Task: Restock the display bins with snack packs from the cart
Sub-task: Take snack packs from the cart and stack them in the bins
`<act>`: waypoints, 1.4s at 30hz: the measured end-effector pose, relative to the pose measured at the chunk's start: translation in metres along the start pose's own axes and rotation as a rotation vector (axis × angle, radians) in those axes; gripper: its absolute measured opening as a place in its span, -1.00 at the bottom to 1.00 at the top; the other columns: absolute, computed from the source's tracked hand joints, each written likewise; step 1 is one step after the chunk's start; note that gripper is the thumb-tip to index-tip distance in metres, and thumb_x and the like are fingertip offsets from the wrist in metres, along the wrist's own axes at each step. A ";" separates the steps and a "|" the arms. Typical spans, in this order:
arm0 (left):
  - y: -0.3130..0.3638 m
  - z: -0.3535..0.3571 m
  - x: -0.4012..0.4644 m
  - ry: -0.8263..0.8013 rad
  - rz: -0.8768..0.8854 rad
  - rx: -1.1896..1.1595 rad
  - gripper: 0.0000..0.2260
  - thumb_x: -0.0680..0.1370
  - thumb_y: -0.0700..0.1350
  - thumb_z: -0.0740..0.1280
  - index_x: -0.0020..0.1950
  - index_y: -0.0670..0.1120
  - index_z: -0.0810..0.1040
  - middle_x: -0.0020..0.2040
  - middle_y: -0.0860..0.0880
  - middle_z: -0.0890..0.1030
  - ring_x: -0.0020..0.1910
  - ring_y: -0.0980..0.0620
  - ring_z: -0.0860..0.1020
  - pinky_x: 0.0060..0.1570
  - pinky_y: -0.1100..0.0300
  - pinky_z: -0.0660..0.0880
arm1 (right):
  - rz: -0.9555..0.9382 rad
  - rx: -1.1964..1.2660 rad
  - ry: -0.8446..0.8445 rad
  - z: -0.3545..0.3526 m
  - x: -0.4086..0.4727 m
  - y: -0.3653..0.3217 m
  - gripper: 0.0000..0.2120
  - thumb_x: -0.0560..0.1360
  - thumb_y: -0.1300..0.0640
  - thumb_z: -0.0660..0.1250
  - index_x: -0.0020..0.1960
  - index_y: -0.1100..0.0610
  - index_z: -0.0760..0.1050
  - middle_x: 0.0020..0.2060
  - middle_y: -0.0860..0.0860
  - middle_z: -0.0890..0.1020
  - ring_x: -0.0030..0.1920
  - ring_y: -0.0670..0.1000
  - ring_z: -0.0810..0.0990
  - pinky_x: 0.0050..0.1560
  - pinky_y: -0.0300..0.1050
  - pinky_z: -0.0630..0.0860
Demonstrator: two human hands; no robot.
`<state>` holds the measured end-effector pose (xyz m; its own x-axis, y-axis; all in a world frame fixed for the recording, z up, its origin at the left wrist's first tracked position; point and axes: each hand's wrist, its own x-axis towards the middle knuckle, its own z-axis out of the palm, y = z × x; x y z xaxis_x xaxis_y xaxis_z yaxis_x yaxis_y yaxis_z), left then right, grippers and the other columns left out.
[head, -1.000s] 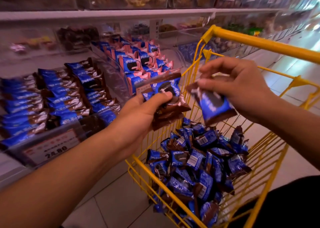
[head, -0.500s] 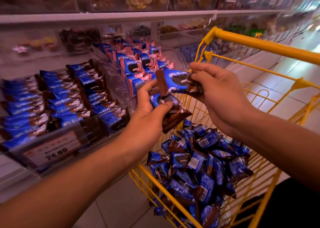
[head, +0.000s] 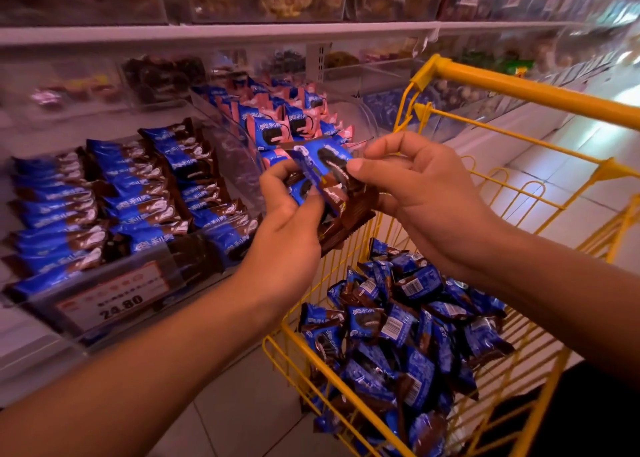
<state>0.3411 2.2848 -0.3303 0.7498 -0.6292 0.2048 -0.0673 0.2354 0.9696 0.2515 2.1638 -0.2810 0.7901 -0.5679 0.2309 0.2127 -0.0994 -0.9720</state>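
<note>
Above the yellow cart (head: 519, 85), at its shelf-side rim, both hands meet over a small stack of blue-and-brown snack packs (head: 329, 193). Left hand (head: 287, 221) has its fingers (head: 273, 182) curled round the stack from below, thumb pressed on the top pack. Right hand (head: 422, 196) pinches the upper pack's edge between thumb and forefinger, the other fingers loosely bent. Left of the cart, a clear display bin (head: 114, 304) on the shelf holds rows of the same packs behind a 24.80 price label (head: 121, 304); just beside the cart a second bin carries pink-and-blue packs (head: 287, 120). Inside the cart lies a loose heap of packs (head: 398, 335). Both forearms reach forward from the bottom corners, wrists angled inward.
</note>
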 end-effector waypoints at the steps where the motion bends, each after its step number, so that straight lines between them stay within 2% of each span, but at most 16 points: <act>1: 0.000 0.000 -0.001 0.042 -0.009 0.005 -0.83 0.56 0.10 0.23 0.12 0.32 0.36 -0.05 0.10 0.70 -0.05 0.06 0.69 -0.11 0.08 0.63 | 0.034 0.037 -0.013 0.000 0.000 -0.001 -0.81 0.42 0.31 0.48 -0.02 0.18 0.54 -0.26 0.09 0.69 -0.21 0.07 0.65 -0.18 -0.03 0.56; 4: 0.002 -0.003 -0.004 0.111 -0.049 -0.078 -0.76 0.47 0.29 0.15 0.09 0.35 0.45 0.08 0.05 0.67 0.07 -0.02 0.65 0.14 -0.20 0.56 | 0.083 0.056 -0.059 0.003 -0.002 0.000 -0.73 0.40 0.34 0.47 0.08 0.23 0.56 -0.20 0.16 0.66 -0.20 0.06 0.65 -0.17 -0.02 0.57; 6: 0.005 -0.005 -0.007 0.067 -0.064 -0.100 -0.49 0.38 0.44 0.14 0.25 0.26 0.44 0.18 -0.01 0.65 0.17 -0.05 0.62 0.21 -0.22 0.52 | 0.096 0.046 -0.113 0.005 -0.004 0.001 -0.68 0.36 0.30 0.49 0.10 0.26 0.58 -0.13 0.23 0.64 -0.15 0.10 0.63 -0.13 -0.01 0.57; 8: 0.007 -0.005 -0.010 0.014 -0.056 -0.098 -0.33 0.36 0.44 0.22 0.37 0.14 0.37 0.24 -0.05 0.62 0.20 -0.05 0.61 0.22 -0.19 0.51 | 0.082 0.011 -0.177 0.008 -0.006 0.001 -0.62 0.28 0.23 0.51 0.08 0.26 0.60 -0.10 0.24 0.64 -0.13 0.11 0.63 -0.08 -0.03 0.58; 11: 0.010 -0.008 -0.012 0.037 0.011 -0.080 -0.44 0.36 0.20 0.34 0.33 0.12 0.33 0.19 -0.09 0.64 0.14 -0.07 0.64 0.17 -0.15 0.55 | 0.079 -0.029 -0.255 0.012 -0.007 0.000 -0.60 0.23 0.17 0.52 0.05 0.17 0.61 -0.05 0.15 0.67 -0.08 0.08 0.64 -0.04 -0.08 0.57; 13: 0.013 -0.013 -0.014 0.035 0.092 -0.019 -0.52 0.39 0.10 0.32 0.28 0.19 0.30 0.17 -0.08 0.62 0.12 -0.08 0.64 0.15 -0.18 0.56 | 0.143 -0.035 -0.340 0.013 -0.006 0.002 -0.52 0.26 0.18 0.53 0.17 0.12 0.57 0.07 0.07 0.69 0.00 0.05 0.66 0.01 -0.05 0.59; 16: 0.021 -0.020 -0.021 -0.003 0.323 0.150 -0.47 0.47 -0.03 0.28 0.38 0.15 0.15 0.22 0.21 0.55 0.19 0.11 0.59 0.22 0.05 0.52 | 0.119 -0.089 -0.495 0.017 -0.008 0.004 -0.48 0.37 0.25 0.49 0.31 0.11 0.49 0.20 0.09 0.64 0.20 0.13 0.63 0.21 0.17 0.56; 18: 0.021 -0.025 -0.025 -0.040 0.432 0.223 -0.41 0.51 -0.10 0.26 0.46 0.10 0.07 0.28 0.33 0.47 0.30 0.12 0.51 0.32 0.09 0.44 | 0.027 -0.132 -0.532 0.021 -0.009 0.003 -0.48 0.35 0.29 0.51 0.29 0.11 0.50 0.21 0.09 0.64 0.19 0.11 0.63 0.21 0.11 0.57; 20: 0.021 -0.031 -0.026 -0.064 0.477 0.257 -0.37 0.51 -0.07 0.26 0.50 0.18 0.04 0.44 0.09 0.39 0.43 -0.10 0.39 0.40 -0.09 0.36 | -0.022 -0.140 -0.543 0.024 -0.010 0.000 -0.47 0.31 0.30 0.57 0.22 0.03 0.54 0.18 0.06 0.65 0.15 0.07 0.65 0.18 0.04 0.59; 23: 0.024 -0.042 -0.028 -0.088 0.476 0.293 -0.37 0.48 -0.01 0.27 0.48 0.27 0.08 0.49 -0.14 0.30 0.44 -0.30 0.32 0.40 -0.21 0.32 | -0.089 -0.176 -0.540 0.029 -0.010 -0.001 -0.44 0.28 0.20 0.59 0.24 -0.01 0.53 0.19 0.06 0.64 0.16 0.13 0.65 0.19 0.23 0.57; 29: 0.035 -0.062 -0.034 -0.060 0.509 0.556 -0.42 0.45 0.02 0.37 0.44 -0.03 0.30 0.32 -0.04 0.42 0.35 -0.02 0.42 0.32 0.01 0.40 | -0.160 -0.285 -0.532 0.038 -0.005 -0.002 -0.35 0.26 0.28 0.54 0.31 0.14 0.44 0.12 0.07 0.66 0.10 -0.01 0.66 0.06 0.09 0.61; 32: 0.046 -0.071 -0.030 -0.028 0.523 0.587 -0.49 0.45 -0.01 0.40 0.35 -0.10 0.39 0.23 -0.05 0.49 0.25 -0.06 0.49 0.22 -0.03 0.44 | -0.205 -0.365 -0.586 0.043 0.004 -0.010 -0.36 0.25 0.21 0.57 0.29 0.15 0.45 0.07 -0.02 0.69 0.06 -0.08 0.67 -0.02 -0.13 0.63; 36: 0.060 -0.103 -0.010 0.059 0.661 0.701 -0.54 0.50 0.06 0.27 0.31 -0.18 0.46 0.22 -0.08 0.51 0.23 0.01 0.48 0.23 0.11 0.40 | -0.284 -0.529 -0.638 0.068 0.036 -0.026 -0.32 0.22 0.19 0.67 0.25 0.14 0.45 0.06 -0.03 0.68 0.07 -0.09 0.66 0.07 -0.17 0.60; 38: 0.066 -0.127 0.004 0.201 0.638 0.725 -0.57 0.55 0.06 0.20 0.30 -0.17 0.50 0.22 -0.09 0.54 0.23 0.03 0.49 0.21 0.19 0.38 | -0.366 -0.655 -0.638 0.085 0.060 -0.038 -0.38 0.20 0.13 0.65 0.18 0.06 0.47 0.01 -0.08 0.67 0.00 -0.16 0.63 0.03 -0.27 0.56; 40: 0.066 -0.155 0.023 0.354 0.482 0.937 -0.54 0.53 0.09 0.20 0.32 -0.14 0.50 0.26 -0.11 0.53 0.28 -0.02 0.46 0.29 0.16 0.35 | -0.459 -0.879 -0.648 0.105 0.091 -0.050 -0.40 0.19 0.11 0.66 0.16 0.06 0.49 -0.02 -0.06 0.65 -0.02 -0.10 0.61 0.04 -0.20 0.56; 42: 0.056 -0.177 0.036 0.261 0.230 1.287 -0.44 0.50 0.15 0.16 0.39 -0.15 0.44 0.36 -0.16 0.47 0.37 -0.13 0.38 0.38 0.05 0.30 | -0.508 -1.202 -0.704 0.131 0.119 -0.055 -0.38 0.16 0.00 0.61 0.17 0.11 0.51 0.00 0.01 0.65 -0.02 0.02 0.61 0.09 -0.01 0.55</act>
<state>0.4810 2.4060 -0.2921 0.7312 -0.4767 0.4880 -0.6698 -0.6374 0.3809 0.4088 2.2087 -0.1944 0.9628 0.2022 0.1793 0.2304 -0.9609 -0.1533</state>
